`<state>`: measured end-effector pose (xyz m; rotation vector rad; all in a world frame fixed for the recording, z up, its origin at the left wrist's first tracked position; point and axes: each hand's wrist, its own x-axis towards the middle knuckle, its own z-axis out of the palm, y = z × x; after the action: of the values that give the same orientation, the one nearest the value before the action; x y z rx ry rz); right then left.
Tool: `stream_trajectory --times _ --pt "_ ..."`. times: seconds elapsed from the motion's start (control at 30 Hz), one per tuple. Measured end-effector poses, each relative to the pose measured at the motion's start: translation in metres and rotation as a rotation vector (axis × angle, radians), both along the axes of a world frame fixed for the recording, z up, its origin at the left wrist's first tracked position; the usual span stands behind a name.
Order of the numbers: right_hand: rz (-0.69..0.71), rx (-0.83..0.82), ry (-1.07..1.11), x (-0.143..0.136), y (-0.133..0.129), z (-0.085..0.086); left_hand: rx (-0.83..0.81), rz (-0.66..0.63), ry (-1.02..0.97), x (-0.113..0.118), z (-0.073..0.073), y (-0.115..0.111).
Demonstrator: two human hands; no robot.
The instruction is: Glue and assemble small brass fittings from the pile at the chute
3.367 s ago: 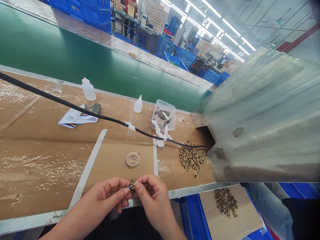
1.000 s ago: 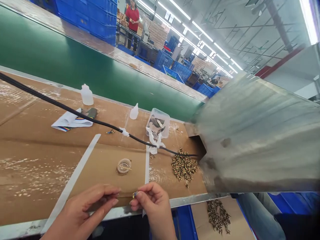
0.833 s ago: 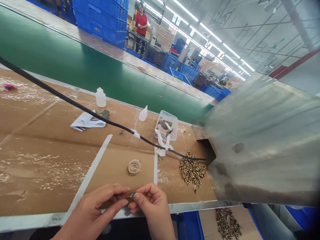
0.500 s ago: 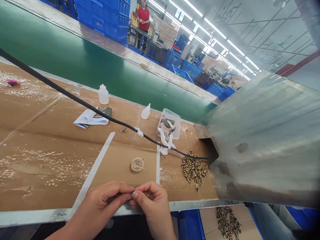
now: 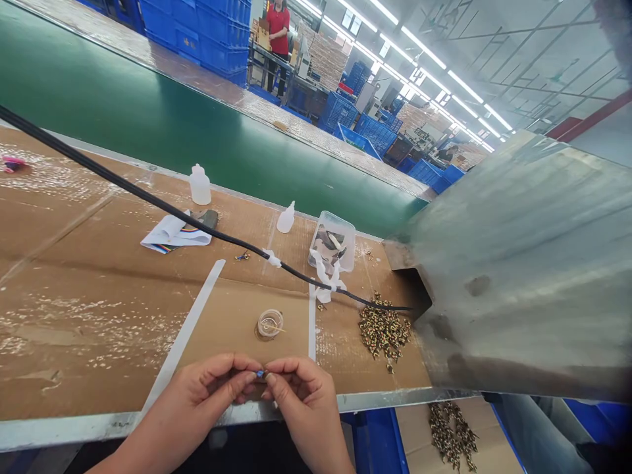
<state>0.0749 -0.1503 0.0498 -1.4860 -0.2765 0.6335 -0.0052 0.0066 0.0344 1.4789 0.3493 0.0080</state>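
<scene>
Between my fingertips is a tiny blue piece [image 5: 259, 374], too small to name and partly covered. My left hand [image 5: 212, 395] pinches it from the left with thumb and forefinger. From the right, my right hand [image 5: 302, 401] is closed in a pinch at the same spot, its thumb tip against a small dark bit of the piece. Both hands are over the front edge of the cardboard-covered bench [image 5: 99, 296]. Just beyond them stands a small clear cup [image 5: 270, 324] with a thin stick in it. A heap of small gold-and-black parts [image 5: 385, 332] lies to the right.
A black cable [image 5: 148, 204] crosses over the bench toward a metal housing [image 5: 518, 283]. Two white squeeze bottles [image 5: 200, 185], a clear tub [image 5: 336, 242] and a striped ribbon [image 5: 172, 236] stand or lie farther back. Behind runs a green conveyor belt [image 5: 197, 131]. A person [image 5: 278, 39] stands beyond it.
My fingertips have shifted slightly, and more of the blue piece shows between them. The view has moved a little. The distant person's arms have changed position.
</scene>
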Motion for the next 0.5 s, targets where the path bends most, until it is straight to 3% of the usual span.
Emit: stream_trajectory --times 0.3,0.5 --pt "0.041 -0.112 -0.347 0.001 -0.0017 0.0039 -0.03 -0.057 0.025 0.0001 -0.0012 0.0008" --pt "0.038 -0.186 -0.39 -0.0012 0.0012 0.0002 -0.122 0.027 -0.033 0.0018 -0.004 -0.0035"
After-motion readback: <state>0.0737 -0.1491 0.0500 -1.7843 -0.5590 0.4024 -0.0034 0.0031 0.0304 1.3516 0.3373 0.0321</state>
